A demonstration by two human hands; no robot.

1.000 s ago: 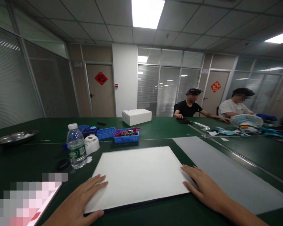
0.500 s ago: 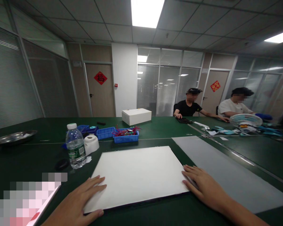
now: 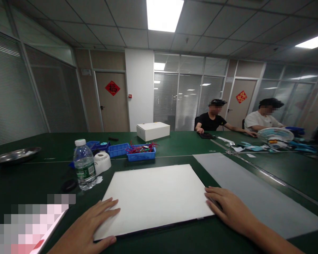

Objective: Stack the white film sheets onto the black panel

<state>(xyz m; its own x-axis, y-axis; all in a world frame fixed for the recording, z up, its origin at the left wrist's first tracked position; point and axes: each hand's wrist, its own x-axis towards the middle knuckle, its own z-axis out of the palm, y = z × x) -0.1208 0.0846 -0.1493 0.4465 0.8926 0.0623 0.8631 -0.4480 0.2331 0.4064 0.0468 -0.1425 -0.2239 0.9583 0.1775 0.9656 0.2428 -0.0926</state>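
In front of me a flat white rectangular panel (image 3: 159, 201) with a dark edge lies on the green table (image 3: 175, 243). My left hand (image 3: 95, 220) rests at its left side, fingers spread over the top and thumb near the front edge. At the right edge, my right hand (image 3: 225, 206) touches the panel with stretched fingertips. Neither hand is wrapped round it. Under the right fingers a bit of the panel's side is hidden.
Left of the panel stand a water bottle (image 3: 84, 165) and a white dome-shaped part (image 3: 102, 162). Blue bins (image 3: 141, 155), one with red wires, and a white box (image 3: 153, 131) sit behind. A grey translucent sheet (image 3: 254, 190) lies right. Two people (image 3: 213, 120) sit beyond, near a fan (image 3: 275, 135).
Almost nothing differs. The fingers of my right hand have shifted very slightly at the panel's right edge; my left hand stays in place.
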